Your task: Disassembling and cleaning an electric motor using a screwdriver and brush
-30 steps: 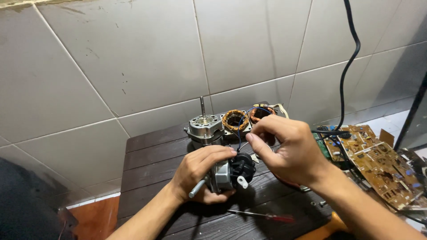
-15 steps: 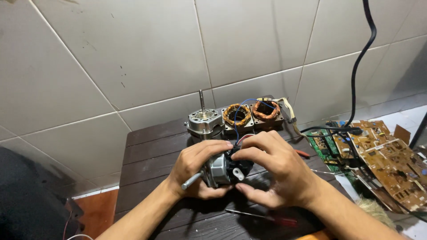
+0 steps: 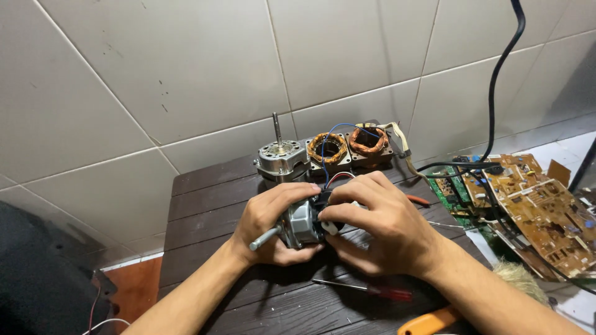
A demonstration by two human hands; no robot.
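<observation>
i have both hands on the small grey motor [image 3: 303, 222], held just above the dark wooden table [image 3: 205, 205] near its middle. the motor's long axis runs roughly left to right and dips a little toward my left: its bare steel shaft [image 3: 264, 238] pokes out down and left, past the heel of my left hand [image 3: 273, 217]. the black end with the white plastic piece [image 3: 329, 227] faces right, toward my right hand [image 3: 379, 229].

my left hand's fingers curl together over the top of the housing and the thumb comes under it, so the body is cupped, not pinched. my right hand's fingertips [image 3: 338, 201] are bunched and pressed onto the black end from above and the right; the thumb sits just under the white piece. whether they pinch a wire or only press the cap, i cannot tell. a blue wire [image 3: 323, 162] loops up from between the hands.

both hands touch the motor; the right is the one on the end being handled.

behind the hands, near the tiled wall, stand a second motor [image 3: 280, 158] with its shaft upright and two copper-wound stators [image 3: 347, 147] side by side. a red-handled screwdriver [image 3: 366, 289] lies on the table just in front of my right wrist. green and brown circuit boards [image 3: 534, 205] lie well off to the right under a black cable [image 3: 496, 93]. the table's left edge is near my left forearm.
</observation>
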